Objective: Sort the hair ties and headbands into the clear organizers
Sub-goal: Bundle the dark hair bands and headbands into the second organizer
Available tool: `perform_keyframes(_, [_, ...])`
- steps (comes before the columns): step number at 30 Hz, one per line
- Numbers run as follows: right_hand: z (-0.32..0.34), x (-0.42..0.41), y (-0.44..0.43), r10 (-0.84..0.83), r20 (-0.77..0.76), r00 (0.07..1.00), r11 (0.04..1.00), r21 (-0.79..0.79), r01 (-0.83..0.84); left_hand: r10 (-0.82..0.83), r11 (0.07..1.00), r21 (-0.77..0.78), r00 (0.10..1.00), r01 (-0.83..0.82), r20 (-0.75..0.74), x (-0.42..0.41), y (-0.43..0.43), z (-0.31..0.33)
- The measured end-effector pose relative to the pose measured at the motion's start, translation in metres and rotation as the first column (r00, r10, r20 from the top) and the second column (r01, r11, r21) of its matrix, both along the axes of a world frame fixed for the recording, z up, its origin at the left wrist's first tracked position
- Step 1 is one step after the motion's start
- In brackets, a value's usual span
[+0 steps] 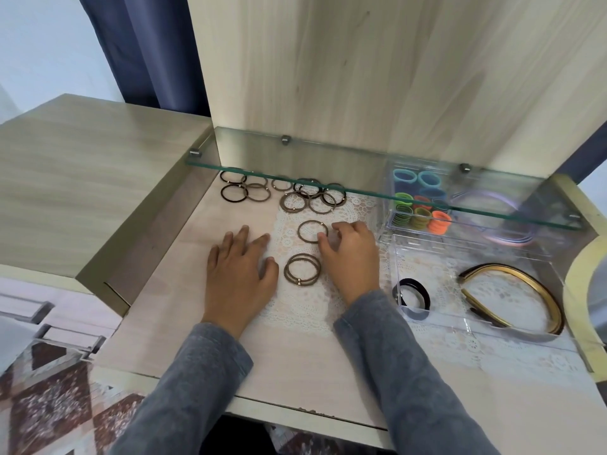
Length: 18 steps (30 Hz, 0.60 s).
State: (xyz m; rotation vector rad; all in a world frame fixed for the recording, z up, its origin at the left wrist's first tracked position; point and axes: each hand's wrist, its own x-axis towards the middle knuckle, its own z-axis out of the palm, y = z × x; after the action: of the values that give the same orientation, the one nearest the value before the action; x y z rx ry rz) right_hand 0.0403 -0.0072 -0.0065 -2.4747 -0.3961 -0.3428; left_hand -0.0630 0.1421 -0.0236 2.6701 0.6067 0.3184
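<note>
Two clear organizers: a far organizer and a near organizer; about nine brown hair ties clustered at the back; one lone tie; a stack of two or three; seemingly two headbands; coloured ties too bunched to count.

A stack of hair ties lies on the surface between the left hand and right hand. A single tie lies at the right hand's fingertips. Loose ties spread beyond both hands, under the glass shelf. Right of the right hand, the near organizer holds a headband, with the far organizer behind it.
</note>
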Motion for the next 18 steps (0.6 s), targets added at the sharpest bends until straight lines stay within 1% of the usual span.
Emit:
perform_keyframes(2, [0.005,0.003,0.008,-0.047,-0.014,0.999,0.994,-0.095,0.046,0.002,1.0,-0.001,1.0,-0.002,0.0,0.0,0.0,0.0])
perform_keyframes(4, [0.011,0.006,0.015,-0.058,-0.043,0.997,0.989,-0.141,0.052,0.005,1.0,-0.003,1.0,-0.005,0.004,0.001,0.0,0.001])
perform_keyframes(9, [0.022,0.014,0.019,-0.04,-0.175,0.984,0.99,-0.139,0.015,0.01,1.0,-0.001,1.0,-0.01,0.026,0.0,-0.001,0.001])
perform_keyframes(13, [0.025,0.016,0.017,-0.002,-0.256,0.967,0.982,-0.184,-0.046,0.011,1.0,0.01,0.999,-0.011,0.036,0.0,-0.001,0.001])
perform_keyframes(15, [0.021,0.015,0.013,0.01,-0.255,0.967,0.986,-0.156,-0.051,0.01,1.0,0.012,0.999,-0.011,0.035,0.0,-0.001,0.001])
perform_keyframes(18, [0.016,0.013,0.004,0.02,-0.234,0.972,1.0,0.005,-0.02,0.013,1.0,0.012,0.999,-0.014,0.035,0.0,-0.001,0.0])
